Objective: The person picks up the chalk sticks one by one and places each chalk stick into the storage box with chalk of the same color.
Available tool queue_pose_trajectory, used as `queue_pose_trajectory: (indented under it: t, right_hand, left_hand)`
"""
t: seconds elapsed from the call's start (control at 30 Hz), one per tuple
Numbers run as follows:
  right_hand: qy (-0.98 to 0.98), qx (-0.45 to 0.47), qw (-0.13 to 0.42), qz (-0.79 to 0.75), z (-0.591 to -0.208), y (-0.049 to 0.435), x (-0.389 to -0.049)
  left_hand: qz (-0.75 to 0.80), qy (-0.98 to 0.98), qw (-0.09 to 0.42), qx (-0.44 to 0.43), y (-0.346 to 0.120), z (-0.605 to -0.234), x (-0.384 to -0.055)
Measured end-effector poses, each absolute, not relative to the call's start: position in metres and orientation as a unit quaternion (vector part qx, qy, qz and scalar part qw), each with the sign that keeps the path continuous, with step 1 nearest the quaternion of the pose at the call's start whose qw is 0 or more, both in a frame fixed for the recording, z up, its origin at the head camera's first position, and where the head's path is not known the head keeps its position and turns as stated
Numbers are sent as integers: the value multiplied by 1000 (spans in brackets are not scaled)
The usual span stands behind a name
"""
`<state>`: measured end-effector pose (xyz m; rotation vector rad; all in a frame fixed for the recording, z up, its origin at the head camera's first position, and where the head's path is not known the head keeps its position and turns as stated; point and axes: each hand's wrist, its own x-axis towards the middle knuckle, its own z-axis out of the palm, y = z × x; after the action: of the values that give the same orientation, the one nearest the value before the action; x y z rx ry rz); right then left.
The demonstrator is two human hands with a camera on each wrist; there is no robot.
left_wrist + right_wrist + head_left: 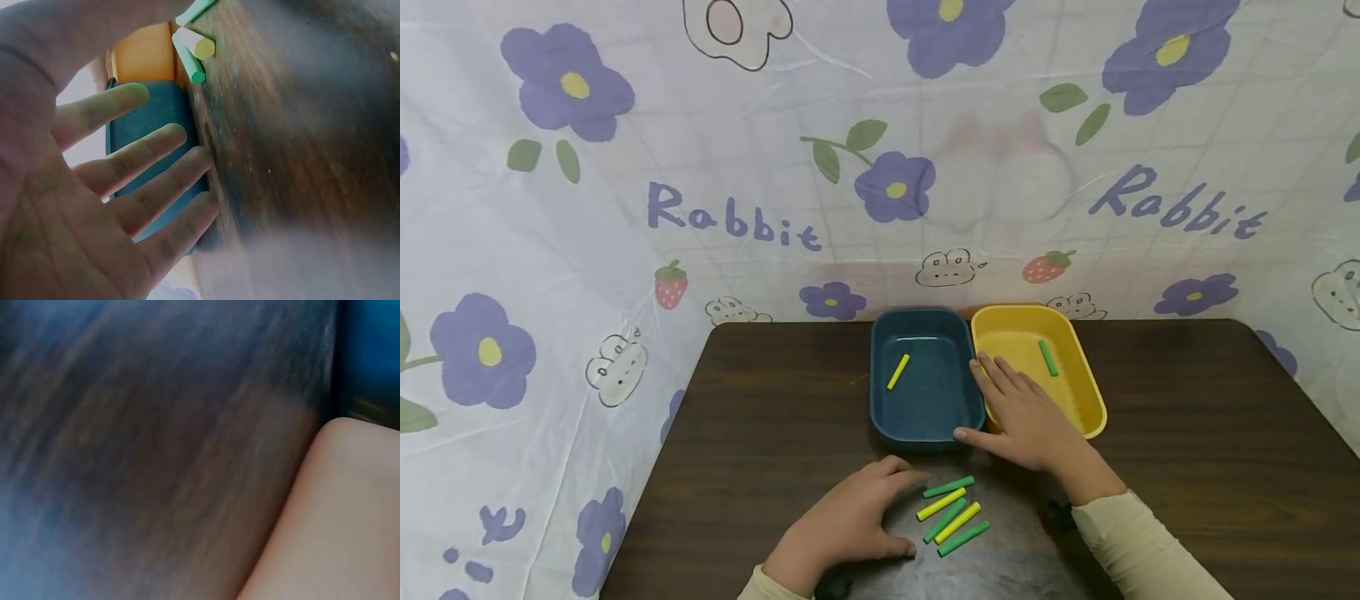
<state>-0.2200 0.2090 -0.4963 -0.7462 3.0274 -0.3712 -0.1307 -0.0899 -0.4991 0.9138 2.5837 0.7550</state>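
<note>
On the table in front of the trays lie three green chalk-like sticks and two yellow sticks, side by side at a slant. My left hand is just left of them, thumb and fingers spread apart, nothing between them. Its relaxed fingers show in the left wrist view. My right hand lies palm down over where the dark blue tray meets the yellow tray, fingers extended and thumb at the blue tray's near corner. One yellow stick sits in the blue tray, one green stick in the yellow tray.
Both trays stand side by side near the back edge of the dark wooden table. Behind the table hangs a white curtain printed with purple flowers and rabbits. The right wrist view shows mostly blurred tabletop.
</note>
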Motion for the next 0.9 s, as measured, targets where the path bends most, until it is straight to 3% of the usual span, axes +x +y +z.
queue_pose_trajectory:
  t: [0.43, 0.73, 0.9]
  right_hand:
    - [965, -235, 4, -116, -501, 209, -221]
    - [965, -234, 7, -121, -500, 210, -220]
    - [964, -236, 5, -122, -500, 210, -220]
  left_hand:
    - [237, 889, 130, 368, -75, -502, -138]
    - [225, 883, 179, 371, -66, -501, -143]
    - [220, 880, 182, 380, -60, -503, -145]
